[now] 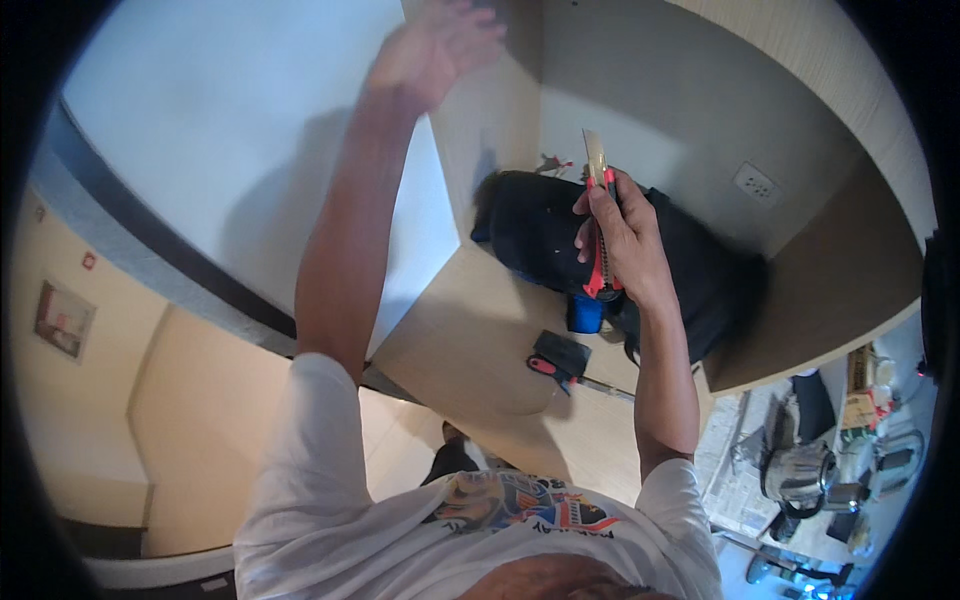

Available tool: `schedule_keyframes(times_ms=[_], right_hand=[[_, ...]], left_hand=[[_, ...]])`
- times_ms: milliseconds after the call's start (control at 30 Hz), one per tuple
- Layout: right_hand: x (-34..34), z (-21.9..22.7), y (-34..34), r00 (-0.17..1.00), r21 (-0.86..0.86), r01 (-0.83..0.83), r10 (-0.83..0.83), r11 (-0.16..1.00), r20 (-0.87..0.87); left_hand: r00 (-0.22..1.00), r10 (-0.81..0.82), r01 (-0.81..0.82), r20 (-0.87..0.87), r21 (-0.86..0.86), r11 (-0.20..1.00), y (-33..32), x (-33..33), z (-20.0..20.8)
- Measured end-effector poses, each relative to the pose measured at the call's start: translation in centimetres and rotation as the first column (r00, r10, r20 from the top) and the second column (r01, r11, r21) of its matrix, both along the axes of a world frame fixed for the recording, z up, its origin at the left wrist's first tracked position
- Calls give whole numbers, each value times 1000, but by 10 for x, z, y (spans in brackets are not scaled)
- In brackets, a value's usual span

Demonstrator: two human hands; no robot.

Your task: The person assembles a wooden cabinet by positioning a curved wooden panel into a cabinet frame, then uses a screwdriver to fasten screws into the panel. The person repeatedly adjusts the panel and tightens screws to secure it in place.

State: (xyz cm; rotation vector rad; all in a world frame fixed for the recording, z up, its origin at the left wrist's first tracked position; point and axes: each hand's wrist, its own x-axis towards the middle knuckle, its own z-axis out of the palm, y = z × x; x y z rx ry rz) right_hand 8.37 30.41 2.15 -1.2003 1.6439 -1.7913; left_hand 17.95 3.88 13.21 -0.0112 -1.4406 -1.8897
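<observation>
My right hand (625, 235) is closed around a red and black utility knife (603, 262), with its blade extended and pointing up. Raised at the far left of the wooden compartment, my left hand (435, 50) is open, its fingers spread and slightly blurred beside the wooden side panel (490, 110). It holds nothing; whether it touches the panel I cannot tell. Behind and below the knife lies a black bag (535, 225), partly covered by my right hand. A bright blue object (584, 314) shows at the bag's near side.
On the wooden shelf (450, 310) lie a dark flat scraper-like piece (563, 352) and a red and black handled tool (543, 367). A white panel (250, 110) stands at left. A wall socket (757, 184) sits at the back. Metal kettles (797, 470) and clutter stand at lower right.
</observation>
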Motion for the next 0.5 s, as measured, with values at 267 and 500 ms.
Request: schedule_keyframes(times_ms=[267,500], right_hand=[[20,49,25,889,157,417,-366,895,-275],[30,169,0,430,79,598,-236,798,-871]], left_hand=[[772,-349,569,-531,332,753,0,-43,34],[785,-268,550,-558,432,715,23,-30,28]])
